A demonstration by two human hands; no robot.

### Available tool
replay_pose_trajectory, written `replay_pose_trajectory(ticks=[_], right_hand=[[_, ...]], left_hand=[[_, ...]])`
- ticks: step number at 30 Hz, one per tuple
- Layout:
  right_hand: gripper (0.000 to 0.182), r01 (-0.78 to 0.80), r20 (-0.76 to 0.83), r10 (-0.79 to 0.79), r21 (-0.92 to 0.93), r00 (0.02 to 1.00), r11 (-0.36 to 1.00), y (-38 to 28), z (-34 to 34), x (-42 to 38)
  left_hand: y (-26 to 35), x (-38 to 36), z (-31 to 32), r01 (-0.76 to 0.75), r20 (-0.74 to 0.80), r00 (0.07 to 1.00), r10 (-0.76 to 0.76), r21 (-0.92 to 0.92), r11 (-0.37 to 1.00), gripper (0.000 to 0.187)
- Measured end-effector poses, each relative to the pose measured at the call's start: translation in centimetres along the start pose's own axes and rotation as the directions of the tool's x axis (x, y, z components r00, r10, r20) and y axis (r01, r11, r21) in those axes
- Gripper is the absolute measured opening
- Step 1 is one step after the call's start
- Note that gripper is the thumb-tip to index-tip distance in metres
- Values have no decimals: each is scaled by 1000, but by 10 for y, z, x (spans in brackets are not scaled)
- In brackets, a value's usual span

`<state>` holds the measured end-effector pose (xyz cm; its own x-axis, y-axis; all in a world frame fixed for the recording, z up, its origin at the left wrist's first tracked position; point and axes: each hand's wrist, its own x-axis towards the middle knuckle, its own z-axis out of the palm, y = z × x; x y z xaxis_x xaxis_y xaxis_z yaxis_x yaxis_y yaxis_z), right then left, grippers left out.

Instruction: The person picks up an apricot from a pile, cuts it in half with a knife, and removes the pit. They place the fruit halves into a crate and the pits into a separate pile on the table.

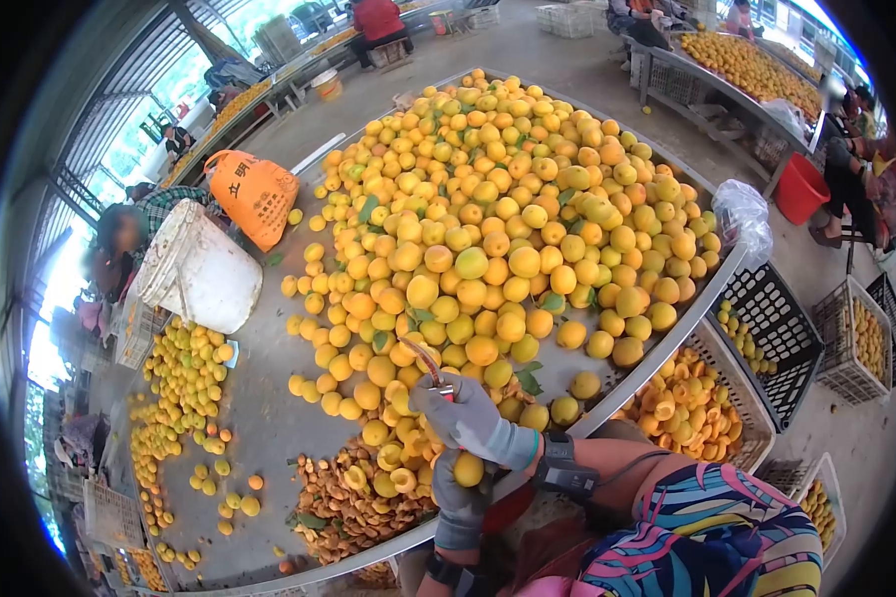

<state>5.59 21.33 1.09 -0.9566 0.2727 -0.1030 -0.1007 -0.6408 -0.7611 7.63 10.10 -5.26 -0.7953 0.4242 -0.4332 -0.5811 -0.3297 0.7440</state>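
Note:
My right hand (473,423), in a grey glove, is closed around a small tool with a red part and a curved blade (423,358) pointing up and left. Just below it my left hand (460,497), also gloved, holds a yellow-orange fruit (468,469) against its fingers. Both hands are at the near edge of a metal table (269,398). Beyond them rises a large heap of whole fruit (488,239). Left of my left hand lies a pile of brown pits (353,507), with halved fruit (403,478) beside it.
A white bucket (199,269) and an orange bag (254,197) stand at the table's left. Crates of halved fruit (692,413) and green fruit (747,333) are at the right, near a red bucket (800,189). Several people sit around other tables.

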Motion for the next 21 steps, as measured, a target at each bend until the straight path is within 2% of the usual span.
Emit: replay_pose_trajectory(ticks=[2,3,5,9,11,15,16,18,19,20,21], right_hand=[[17,37,-14,-37,1,999,999,1,1,-1],[18,78,-28,-78,-1,997,997,2,1,-2],[18,61,-5,-61,-11,998,998,4,0,-2],[21,42,51,-39,-69,998,997,4,-2,-1],[23,37,29,-35,-70,999,997,13,-4,5],[27,68,-4,-69,-29,998,997,19,-5,5],[27,62,-8,-62,-28,998,998,20,-6,4],[27,113,-33,-121,-186,992,976,22,-7,4],[27,109,-34,-117,-187,993,976,20,-7,1],[28,80,-13,-84,-170,996,982,15,-6,-4],[29,51,8,-51,-153,999,987,10,-4,-8]], left_hand=[[3,3,-1,182,43,983,-177,-178,967,30],[4,2,-1,183,35,983,-179,-181,966,30],[6,1,2,101,142,986,-85,-112,989,30],[7,0,4,120,29,993,-118,-110,987,28],[5,2,0,110,107,990,-96,-131,985,27],[0,-1,-4,48,117,992,-36,-103,994,23],[-1,-1,-6,23,90,996,-19,-45,999,17],[-7,3,-17,1,60,998,-1,12,1000,13],[-16,10,-30,-173,80,985,155,337,925,18],[-21,14,-38,-321,152,944,291,615,720,26],[-24,17,-45,-319,150,945,290,614,721,26]])
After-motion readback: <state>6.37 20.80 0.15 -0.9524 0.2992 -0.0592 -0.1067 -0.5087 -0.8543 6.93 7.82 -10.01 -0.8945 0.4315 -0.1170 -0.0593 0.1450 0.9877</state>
